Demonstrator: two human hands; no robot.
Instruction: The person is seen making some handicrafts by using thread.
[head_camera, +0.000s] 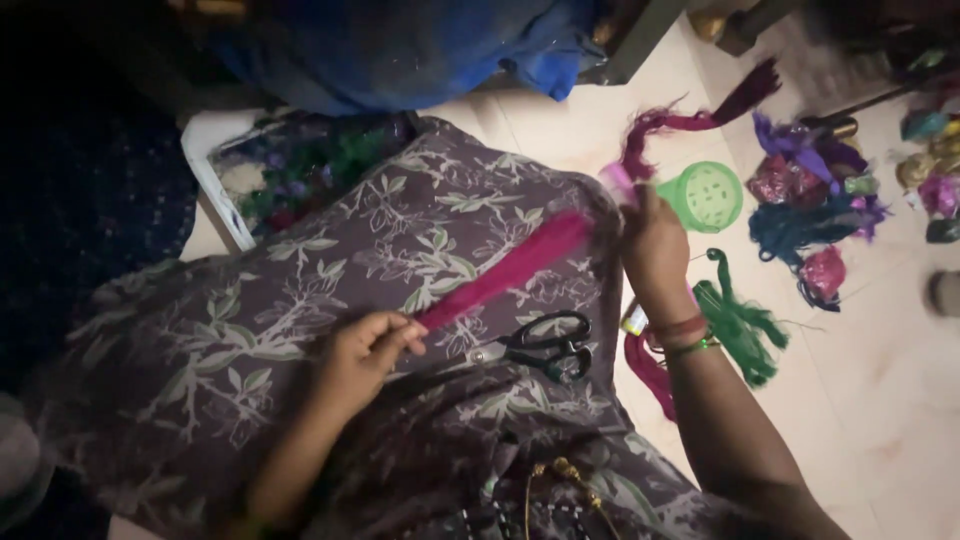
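A bundle of magenta thread (505, 272) stretches across my lap, over leaf-patterned grey cloth (300, 300). My left hand (362, 352) pinches the lower end of the bundle between thumb and fingers. My right hand (652, 243) grips the upper end, where a small pink piece (618, 183) shows above the fingers. Black-handled scissors (545, 345) lie on my lap just below the bundle, between the two hands.
On the floor to the right lie a green skein (740, 320), a green perforated plastic cup (705, 195), a maroon tassel (700, 115), and several coloured thread bundles (815, 215). A magenta skein (648, 368) lies by my right wrist. Blue cloth (400, 50) is at top.
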